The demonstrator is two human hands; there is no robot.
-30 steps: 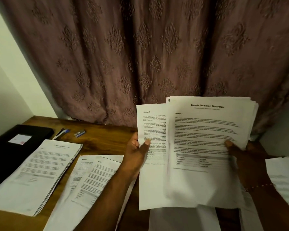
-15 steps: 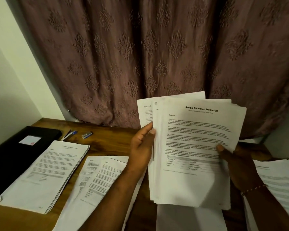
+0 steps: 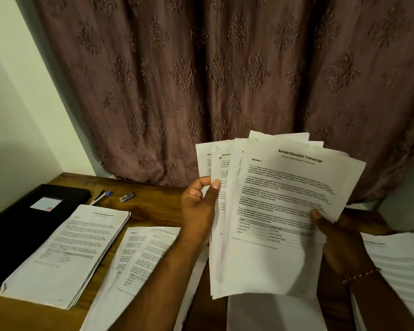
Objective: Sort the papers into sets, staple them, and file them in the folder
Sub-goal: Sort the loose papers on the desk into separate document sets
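Holding a fanned sheaf of papers [image 3: 273, 259] upright above the near middle of the desk [image 3: 158, 194], pinching its left side with the left hand [image 3: 197, 206], thumb on the front and fingers curled behind, and clamping the right edge with the right hand [image 3: 342, 242], thumb pressing the top page headed "Sample Education Transcript". Judging the sheets to be light, limp and slick against one another, so likely slipping out of the fan unless taken near the side edges with support low down, and drooping at the corners if held by one point. Finding little spare room for setting down: a squared stack [image 3: 65, 254] lying at the left, partly over the black folder [image 3: 22, 223], a looser spread pile [image 3: 139, 259] just right of it, more sheets under the sheaf, another pile [image 3: 397, 266] at the right beneath the right wrist. Noting bare wood only along the far strip, around a pen [image 3: 103, 196] and a small metallic item [image 3: 126, 196], possibly the stapler, with the curtain [image 3: 225, 80] hanging close behind the far edge.
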